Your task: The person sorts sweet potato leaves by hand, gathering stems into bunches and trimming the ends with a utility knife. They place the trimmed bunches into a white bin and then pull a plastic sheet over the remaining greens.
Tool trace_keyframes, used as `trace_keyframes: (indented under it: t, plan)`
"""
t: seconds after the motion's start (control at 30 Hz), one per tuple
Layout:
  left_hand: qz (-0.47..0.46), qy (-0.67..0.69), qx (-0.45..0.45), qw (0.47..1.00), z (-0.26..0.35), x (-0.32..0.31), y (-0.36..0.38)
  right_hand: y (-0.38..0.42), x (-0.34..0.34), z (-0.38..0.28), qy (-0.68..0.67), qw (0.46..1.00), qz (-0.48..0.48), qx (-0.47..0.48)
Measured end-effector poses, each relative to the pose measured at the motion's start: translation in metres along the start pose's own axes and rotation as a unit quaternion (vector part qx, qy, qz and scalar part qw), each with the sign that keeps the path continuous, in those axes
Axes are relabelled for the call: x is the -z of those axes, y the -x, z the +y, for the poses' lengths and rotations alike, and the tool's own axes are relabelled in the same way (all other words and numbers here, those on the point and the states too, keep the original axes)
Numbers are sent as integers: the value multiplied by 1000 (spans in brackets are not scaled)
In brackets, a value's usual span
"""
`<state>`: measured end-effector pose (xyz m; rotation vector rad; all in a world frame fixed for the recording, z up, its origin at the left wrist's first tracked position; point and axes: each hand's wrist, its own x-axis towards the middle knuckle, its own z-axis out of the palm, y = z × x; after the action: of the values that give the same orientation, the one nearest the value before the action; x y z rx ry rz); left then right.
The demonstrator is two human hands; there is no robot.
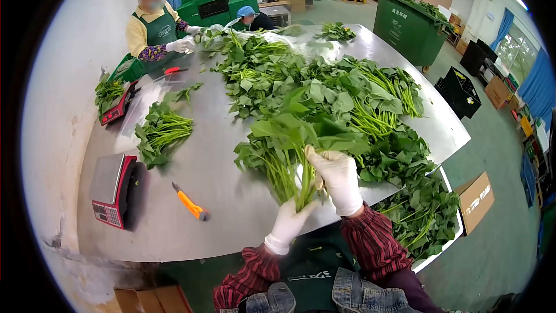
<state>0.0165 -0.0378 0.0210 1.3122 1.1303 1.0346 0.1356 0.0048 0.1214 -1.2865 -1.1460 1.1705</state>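
Gripping leafy stems (292, 156), left hand (291, 220), right hand (339, 177)

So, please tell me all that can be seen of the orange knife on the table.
The orange knife looks like a slim utility cutter with an orange body, likely plastic, and a dark end pointing toward the lower right. It lies flat and slanted on the bare steel table, between the red scale and the gloved left hand. Nothing touches it.

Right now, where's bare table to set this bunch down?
Bare steel lies left of the bunch, between the knife, the near scale and the small greens pile. Right of both hands, the big heap crowds the table.
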Motion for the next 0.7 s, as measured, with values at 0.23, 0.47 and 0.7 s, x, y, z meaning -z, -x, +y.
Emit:
trace_keyframes:
  t: [0.23, 0.47, 0.7]
  plan:
    - [-86, 316, 54, 943, 6, 8, -1, 16, 18, 17, -86, 996, 11, -24]
    - [-14, 495, 106, 862, -2, 11, -8, 73, 30, 30, -61, 993, -79, 64]
    - [95, 483, -22, 870, 11, 22, -12, 126, 122, 72, -343, 939, 40, 10]
